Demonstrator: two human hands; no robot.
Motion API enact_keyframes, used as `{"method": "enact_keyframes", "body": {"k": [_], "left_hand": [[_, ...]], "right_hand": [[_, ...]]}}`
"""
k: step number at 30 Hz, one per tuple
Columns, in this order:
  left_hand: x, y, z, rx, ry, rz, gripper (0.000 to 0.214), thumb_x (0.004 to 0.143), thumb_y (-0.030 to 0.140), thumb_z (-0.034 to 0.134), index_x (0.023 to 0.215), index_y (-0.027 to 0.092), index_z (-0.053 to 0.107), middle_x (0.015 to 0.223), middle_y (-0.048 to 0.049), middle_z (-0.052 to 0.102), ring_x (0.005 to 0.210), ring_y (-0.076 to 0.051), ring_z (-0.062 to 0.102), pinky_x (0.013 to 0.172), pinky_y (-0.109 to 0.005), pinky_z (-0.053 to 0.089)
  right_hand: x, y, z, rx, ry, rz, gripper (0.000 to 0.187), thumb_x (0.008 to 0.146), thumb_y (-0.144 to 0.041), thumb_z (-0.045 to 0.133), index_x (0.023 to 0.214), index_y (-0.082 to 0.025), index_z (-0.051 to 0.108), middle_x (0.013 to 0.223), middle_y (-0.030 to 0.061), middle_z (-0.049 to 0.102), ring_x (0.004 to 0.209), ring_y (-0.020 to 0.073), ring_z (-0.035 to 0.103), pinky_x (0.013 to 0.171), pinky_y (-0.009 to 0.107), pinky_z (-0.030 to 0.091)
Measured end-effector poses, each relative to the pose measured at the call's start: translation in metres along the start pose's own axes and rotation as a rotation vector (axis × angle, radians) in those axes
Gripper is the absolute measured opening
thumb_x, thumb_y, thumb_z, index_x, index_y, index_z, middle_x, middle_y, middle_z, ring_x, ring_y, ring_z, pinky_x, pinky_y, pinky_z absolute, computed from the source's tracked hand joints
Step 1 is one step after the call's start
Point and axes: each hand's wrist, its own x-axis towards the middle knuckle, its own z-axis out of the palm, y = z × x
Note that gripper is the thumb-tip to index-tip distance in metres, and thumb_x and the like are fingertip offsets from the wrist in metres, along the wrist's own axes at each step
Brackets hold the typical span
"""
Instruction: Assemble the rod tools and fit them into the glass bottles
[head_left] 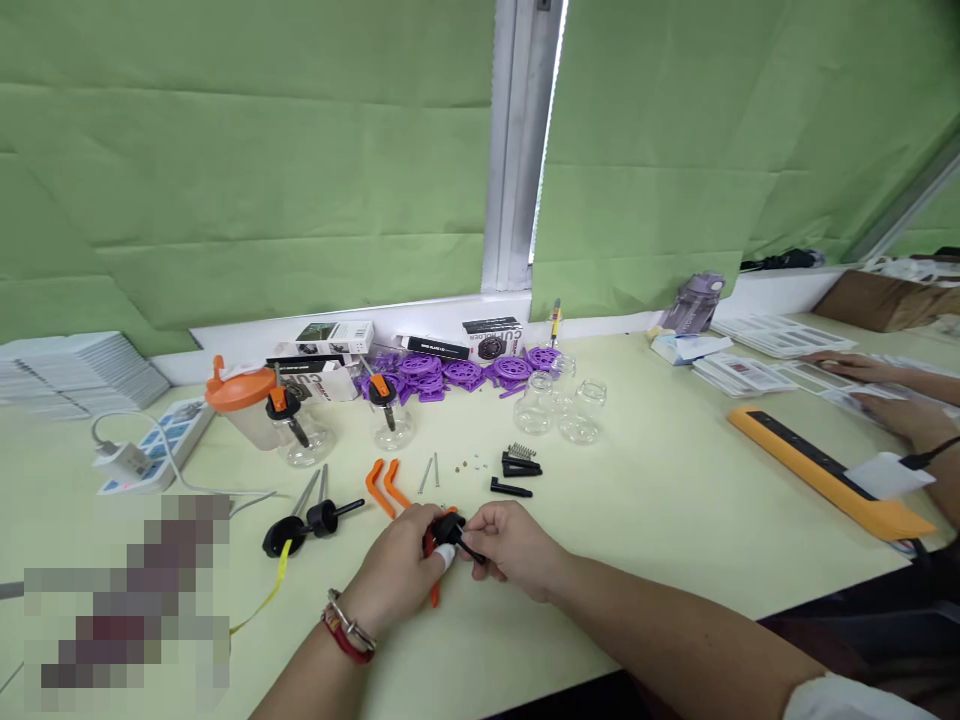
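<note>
My left hand (409,555) is closed around a black dispenser cap (449,527) with an orange lever (435,595) showing below it. From the right, my right hand (506,545) pinches a slim black part (472,552) at the cap's side. Beyond my hands lie two orange levers (379,488), two thin metal pins (429,473), several tiny pieces (465,465), a few black plastic tubes (512,488) and some metal springs (521,451). To the left are black caps with metal tubes (285,536). Fingers hide part of what I hold.
Two glass jars with black-and-orange tops (390,428) stand behind, beside an orange-lidded cup (244,390). Several bare glass jars (579,428), purple plastic parts (424,375) and boxes (319,380) line the back. An orange power strip (825,470) and another person's hands (847,367) are at right.
</note>
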Motion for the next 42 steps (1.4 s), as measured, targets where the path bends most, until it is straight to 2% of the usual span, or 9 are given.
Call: {"method": "enact_keyframes", "body": {"k": [7,11,14,23,26,28,31,35,42], "left_hand": [[0.000,0.004,-0.008,-0.044,-0.016,0.146,0.026,0.075,0.015,0.047,0.096,0.020,0.061,0.092,-0.0053,0.061,0.083,-0.020,0.056,0.076,-0.031,0.042],[0.000,0.004,-0.017,-0.046,-0.006,0.203,0.025,0.075,0.013,0.045,0.094,0.019,0.060,0.089,-0.0047,0.060,0.082,-0.019,0.055,0.075,-0.030,0.042],[-0.002,0.006,-0.019,-0.050,-0.060,0.245,0.032,0.069,0.008,0.044,0.094,0.020,0.061,0.088,-0.0037,0.060,0.079,-0.018,0.055,0.072,-0.028,0.043],[-0.006,0.011,-0.028,-0.172,-0.101,0.304,0.044,0.058,0.003,0.040,0.090,0.019,0.065,0.086,-0.0033,0.064,0.080,-0.017,0.056,0.074,-0.028,0.044],[-0.009,0.011,-0.035,-0.285,-0.180,0.333,0.041,0.060,0.003,0.041,0.089,0.018,0.065,0.088,-0.0040,0.065,0.079,-0.017,0.059,0.074,-0.028,0.046],[-0.010,0.009,-0.037,-0.328,-0.173,0.315,0.037,0.063,0.005,0.043,0.089,0.018,0.065,0.090,-0.0043,0.067,0.081,-0.017,0.060,0.076,-0.029,0.047],[-0.006,0.003,-0.037,-0.404,0.028,0.202,0.034,0.068,0.011,0.050,0.099,0.019,0.062,0.096,-0.0051,0.067,0.088,-0.019,0.061,0.082,-0.033,0.048],[0.004,-0.009,-0.032,-0.503,0.229,0.029,0.038,0.073,0.024,0.058,0.111,0.018,0.058,0.105,-0.0066,0.065,0.095,-0.021,0.060,0.087,-0.037,0.047],[0.012,-0.028,-0.024,-0.401,0.323,-0.107,0.045,0.072,0.034,0.063,0.113,0.015,0.059,0.096,-0.0069,0.065,0.085,-0.021,0.062,0.080,-0.037,0.048]], "right_hand": [[0.013,-0.013,-0.012,-0.130,-0.066,-0.055,0.023,0.071,-0.024,0.067,0.086,-0.017,0.050,0.057,-0.0082,0.050,0.040,0.0052,0.043,0.040,0.018,0.030],[0.019,-0.027,-0.011,0.021,-0.234,-0.004,0.029,0.077,-0.042,0.063,0.074,-0.016,0.052,0.054,-0.0073,0.045,0.039,0.0029,0.031,0.038,0.018,0.018],[0.025,-0.030,-0.008,0.077,-0.195,0.063,0.029,0.074,-0.040,0.066,0.069,-0.017,0.049,0.046,-0.0096,0.038,0.036,0.0027,0.024,0.038,0.019,0.010],[0.043,-0.037,-0.014,0.069,-0.204,0.135,0.023,0.077,-0.032,0.062,0.067,-0.015,0.051,0.045,-0.0074,0.043,0.032,0.0023,0.024,0.036,0.018,0.014],[0.051,-0.048,-0.015,0.053,-0.022,0.011,0.024,0.084,-0.035,0.054,0.069,-0.017,0.048,0.049,-0.0073,0.043,0.033,0.0035,0.025,0.037,0.019,0.018],[0.057,-0.055,-0.014,-0.114,0.160,-0.197,0.021,0.086,-0.033,0.050,0.072,-0.017,0.051,0.054,-0.0044,0.050,0.039,0.0057,0.036,0.041,0.020,0.028],[0.064,-0.059,-0.008,-0.689,0.284,-0.522,0.015,0.086,-0.027,0.052,0.079,-0.017,0.062,0.075,0.0040,0.065,0.065,0.0131,0.057,0.061,0.025,0.042],[0.070,-0.048,0.005,-1.401,0.250,-0.607,0.019,0.086,-0.018,0.049,0.084,-0.015,0.068,0.087,0.0110,0.068,0.084,0.0217,0.062,0.073,0.030,0.043],[0.069,-0.036,0.011,-1.475,0.250,-0.598,0.022,0.089,-0.021,0.045,0.089,-0.016,0.067,0.091,0.0113,0.066,0.089,0.0224,0.059,0.074,0.031,0.042]]}}
